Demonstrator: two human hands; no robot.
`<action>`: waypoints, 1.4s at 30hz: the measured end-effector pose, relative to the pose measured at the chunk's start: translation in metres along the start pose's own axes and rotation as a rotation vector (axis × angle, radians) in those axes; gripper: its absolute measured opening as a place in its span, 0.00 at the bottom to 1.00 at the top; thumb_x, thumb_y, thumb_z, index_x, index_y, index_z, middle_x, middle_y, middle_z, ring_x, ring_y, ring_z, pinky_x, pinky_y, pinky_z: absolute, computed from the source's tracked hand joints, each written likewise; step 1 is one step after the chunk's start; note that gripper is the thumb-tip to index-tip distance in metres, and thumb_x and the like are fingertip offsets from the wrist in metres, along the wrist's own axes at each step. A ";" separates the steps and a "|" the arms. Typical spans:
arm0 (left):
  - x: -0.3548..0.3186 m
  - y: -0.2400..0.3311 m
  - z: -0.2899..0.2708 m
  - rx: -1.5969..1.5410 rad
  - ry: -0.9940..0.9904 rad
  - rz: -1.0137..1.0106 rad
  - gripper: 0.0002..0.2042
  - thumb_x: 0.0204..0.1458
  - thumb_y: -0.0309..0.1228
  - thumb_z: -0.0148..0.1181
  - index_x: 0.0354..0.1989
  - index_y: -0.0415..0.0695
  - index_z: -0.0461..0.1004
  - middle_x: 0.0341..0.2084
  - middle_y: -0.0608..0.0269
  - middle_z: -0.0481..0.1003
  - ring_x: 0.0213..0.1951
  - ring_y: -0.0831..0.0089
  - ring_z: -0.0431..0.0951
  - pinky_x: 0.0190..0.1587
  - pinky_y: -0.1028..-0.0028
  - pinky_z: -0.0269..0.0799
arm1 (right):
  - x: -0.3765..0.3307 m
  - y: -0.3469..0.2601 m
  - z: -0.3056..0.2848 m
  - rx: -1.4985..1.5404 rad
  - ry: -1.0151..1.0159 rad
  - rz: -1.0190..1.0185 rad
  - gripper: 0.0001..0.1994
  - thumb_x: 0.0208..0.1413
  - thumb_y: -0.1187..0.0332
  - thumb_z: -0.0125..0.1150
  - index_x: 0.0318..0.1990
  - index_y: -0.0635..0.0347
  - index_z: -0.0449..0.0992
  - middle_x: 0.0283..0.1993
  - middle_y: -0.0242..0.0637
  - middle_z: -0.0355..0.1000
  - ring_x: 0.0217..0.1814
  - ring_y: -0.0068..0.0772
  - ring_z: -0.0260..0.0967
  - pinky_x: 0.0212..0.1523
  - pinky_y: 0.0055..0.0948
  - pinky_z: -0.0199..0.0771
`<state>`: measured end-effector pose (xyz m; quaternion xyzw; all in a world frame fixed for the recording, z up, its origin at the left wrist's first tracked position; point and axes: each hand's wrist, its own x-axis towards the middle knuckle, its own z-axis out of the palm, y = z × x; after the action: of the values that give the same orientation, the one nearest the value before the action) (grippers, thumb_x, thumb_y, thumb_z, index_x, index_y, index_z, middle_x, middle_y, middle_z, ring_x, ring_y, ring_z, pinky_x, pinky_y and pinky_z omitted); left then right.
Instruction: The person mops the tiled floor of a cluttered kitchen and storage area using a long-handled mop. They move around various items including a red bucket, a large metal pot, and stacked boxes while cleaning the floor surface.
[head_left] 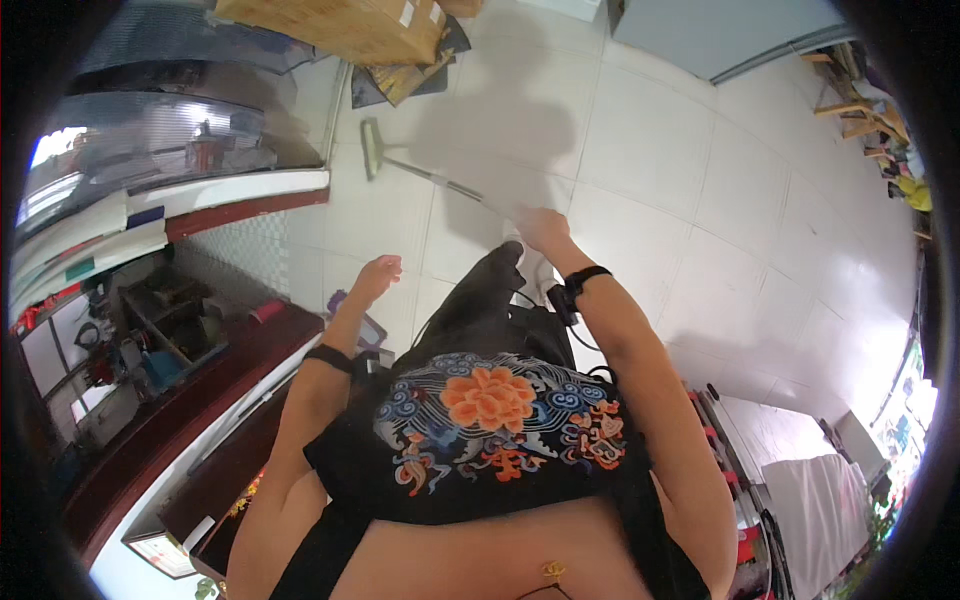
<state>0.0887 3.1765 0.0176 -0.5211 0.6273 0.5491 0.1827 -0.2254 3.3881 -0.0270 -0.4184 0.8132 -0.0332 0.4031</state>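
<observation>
A: What is seen nearest the body?

B: A black garment [500, 420] with orange flower embroidery is seen below centre. At nine o'clock a dark red counter edge [215, 385] is run close beside the left forearm.

A: And the hands?

B: The left hand [376, 276] is held free, fingers loosely curled, touching nothing. The right hand [541, 230] is closed around the long handle of a mop [420, 172].

A: Where is the mop head placed?

B: At eleven o'clock, on the pale tiled floor [700, 180], near a cardboard box [345, 25]. Open floor is left toward two o'clock.
</observation>
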 end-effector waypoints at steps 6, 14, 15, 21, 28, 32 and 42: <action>0.032 -0.014 -0.031 0.023 0.003 -0.137 0.16 0.50 0.37 0.53 0.44 0.44 0.72 0.29 0.63 0.75 0.29 0.76 0.75 0.26 0.79 0.66 | -0.041 0.076 0.007 -0.025 -0.053 0.172 0.23 0.57 0.54 0.46 0.61 0.38 0.58 0.41 0.44 0.73 0.43 0.47 0.71 0.41 0.45 0.71; 0.147 -0.010 -0.034 0.049 -0.105 -0.149 0.11 0.51 0.36 0.52 0.39 0.45 0.73 0.25 0.66 0.73 0.23 0.76 0.72 0.20 0.78 0.64 | -0.386 0.169 0.009 0.143 -0.055 0.868 0.24 0.57 0.51 0.41 0.59 0.47 0.62 0.43 0.54 0.71 0.42 0.59 0.69 0.42 0.52 0.68; 0.160 0.004 -0.031 0.031 -0.110 -0.136 0.11 0.51 0.36 0.52 0.39 0.46 0.73 0.25 0.66 0.73 0.23 0.76 0.72 0.20 0.78 0.64 | -0.415 0.162 0.001 0.104 -0.104 0.998 0.23 0.57 0.52 0.41 0.58 0.48 0.63 0.44 0.53 0.70 0.43 0.59 0.69 0.42 0.52 0.68; 0.182 0.078 -0.003 0.012 -0.153 -0.072 0.12 0.51 0.37 0.52 0.41 0.46 0.72 0.29 0.65 0.75 0.26 0.76 0.74 0.23 0.78 0.65 | -0.468 0.173 -0.023 0.030 0.024 1.152 0.19 0.56 0.58 0.43 0.51 0.53 0.69 0.42 0.54 0.71 0.45 0.57 0.68 0.43 0.50 0.68; 0.173 0.052 0.012 -0.037 -0.214 -0.098 0.14 0.52 0.40 0.52 0.42 0.46 0.72 0.30 0.64 0.75 0.27 0.77 0.74 0.23 0.77 0.65 | -0.459 0.162 -0.031 0.132 0.196 1.050 0.21 0.55 0.56 0.48 0.55 0.51 0.68 0.42 0.54 0.71 0.45 0.56 0.69 0.43 0.46 0.69; 0.150 0.035 0.009 -0.025 -0.187 -0.141 0.14 0.52 0.40 0.53 0.42 0.45 0.72 0.28 0.65 0.75 0.25 0.77 0.74 0.21 0.77 0.65 | -0.340 0.166 -0.052 0.201 0.183 0.896 0.23 0.55 0.54 0.49 0.57 0.47 0.65 0.41 0.53 0.71 0.44 0.57 0.68 0.42 0.47 0.68; 0.062 0.128 0.028 -0.055 -0.016 -0.071 0.18 0.56 0.41 0.46 0.50 0.44 0.68 0.37 0.63 0.75 0.35 0.74 0.75 0.34 0.75 0.67 | 0.081 0.199 -0.199 0.181 0.295 0.318 0.22 0.56 0.52 0.46 0.57 0.45 0.65 0.47 0.42 0.71 0.51 0.46 0.68 0.48 0.44 0.69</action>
<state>-0.0544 3.1543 0.0223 -0.5436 0.5917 0.5633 0.1926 -0.5173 3.4029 -0.0221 -0.2378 0.9128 -0.1025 0.3160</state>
